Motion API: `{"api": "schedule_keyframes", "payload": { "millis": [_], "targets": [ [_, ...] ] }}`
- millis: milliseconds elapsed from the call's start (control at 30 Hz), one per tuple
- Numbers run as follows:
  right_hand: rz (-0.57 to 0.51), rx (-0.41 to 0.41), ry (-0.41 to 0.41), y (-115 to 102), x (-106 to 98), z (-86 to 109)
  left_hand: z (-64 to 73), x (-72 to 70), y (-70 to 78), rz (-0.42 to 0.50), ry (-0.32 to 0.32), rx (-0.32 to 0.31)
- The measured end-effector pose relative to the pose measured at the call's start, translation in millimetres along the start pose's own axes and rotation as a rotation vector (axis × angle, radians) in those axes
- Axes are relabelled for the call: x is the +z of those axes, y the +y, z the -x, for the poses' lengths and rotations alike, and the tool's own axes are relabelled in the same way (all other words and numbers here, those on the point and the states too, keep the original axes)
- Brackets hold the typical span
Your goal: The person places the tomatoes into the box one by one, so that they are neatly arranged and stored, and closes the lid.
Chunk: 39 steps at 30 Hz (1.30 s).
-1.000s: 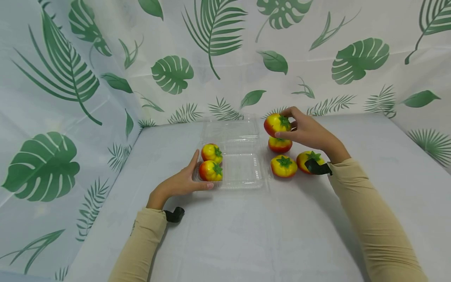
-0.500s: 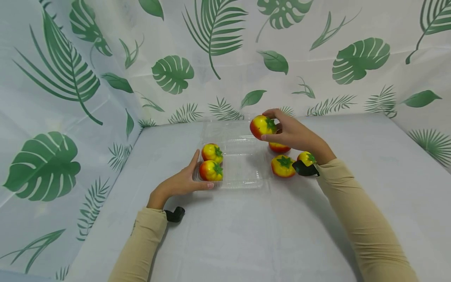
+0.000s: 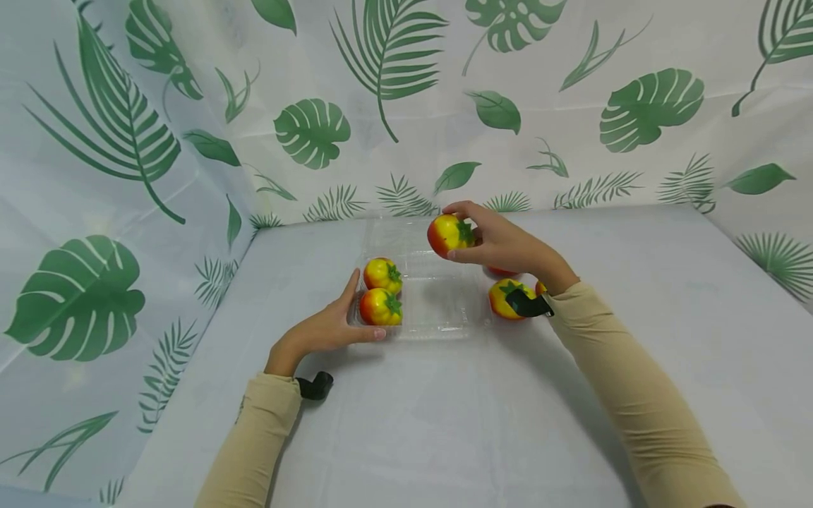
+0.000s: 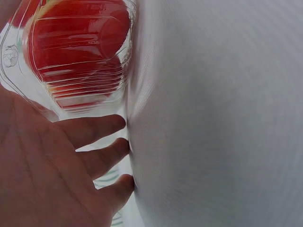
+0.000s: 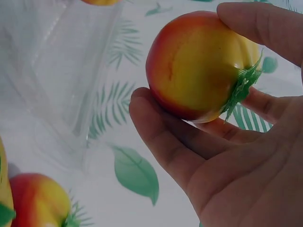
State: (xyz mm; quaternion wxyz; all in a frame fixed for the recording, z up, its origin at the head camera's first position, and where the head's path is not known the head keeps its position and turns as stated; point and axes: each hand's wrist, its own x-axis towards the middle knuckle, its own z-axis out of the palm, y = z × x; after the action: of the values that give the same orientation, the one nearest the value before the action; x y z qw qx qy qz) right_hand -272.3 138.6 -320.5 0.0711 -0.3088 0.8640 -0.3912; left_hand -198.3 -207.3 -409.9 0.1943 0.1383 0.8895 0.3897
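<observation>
A red-and-yellow toy tomato [image 3: 448, 236] with a green leafy top is in my right hand [image 3: 502, 240], gripped between thumb and fingers above the hinge side of a clear plastic clamshell box [image 3: 438, 307]. The right wrist view shows the same tomato [image 5: 196, 66] with fingertips on both its sides. Two more tomatoes, a rear one [image 3: 381, 275] and a front one [image 3: 380, 307], sit in the box's left end. My left hand [image 3: 324, 327] rests against that end, thumb along the front and fingers extended. In the left wrist view, several of its fingertips [image 4: 118, 122] touch the cloth.
Right of the box lie further tomatoes [image 3: 504, 300], partly hidden behind my right hand and wrist strap. The box's lid [image 3: 396, 233] lies folded back toward the leaf-print curtain [image 3: 406, 106]. A white cloth [image 3: 406, 423] covers the table.
My right hand has carried the tomato leftward, from over the loose tomatoes to over the box. The left hand and the two tomatoes in the box have stayed in place.
</observation>
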Motion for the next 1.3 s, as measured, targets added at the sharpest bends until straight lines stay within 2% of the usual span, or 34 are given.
{"api": "schedule_keyframes", "payload": {
  "millis": [367,667,1033,1300],
  "targets": [
    [-0.012,0.040,-0.102,-8.4,17.1,-19.8,-0.7,-0.5,0.6,0.004,-0.004,-0.009],
    [0.083,0.069,-0.188,-11.5,30.9,-34.9,0.4,-0.4,1.8,0.013,-0.003,-0.018],
    [0.238,0.032,-0.319,-8.3,39.7,-48.5,-2.0,-0.1,-1.9,-0.002,0.000,-0.012],
    [0.291,0.056,-0.339,-10.0,45.5,-52.9,-2.3,-1.1,-3.5,-0.001,-0.005,-0.005]
  ]
}}
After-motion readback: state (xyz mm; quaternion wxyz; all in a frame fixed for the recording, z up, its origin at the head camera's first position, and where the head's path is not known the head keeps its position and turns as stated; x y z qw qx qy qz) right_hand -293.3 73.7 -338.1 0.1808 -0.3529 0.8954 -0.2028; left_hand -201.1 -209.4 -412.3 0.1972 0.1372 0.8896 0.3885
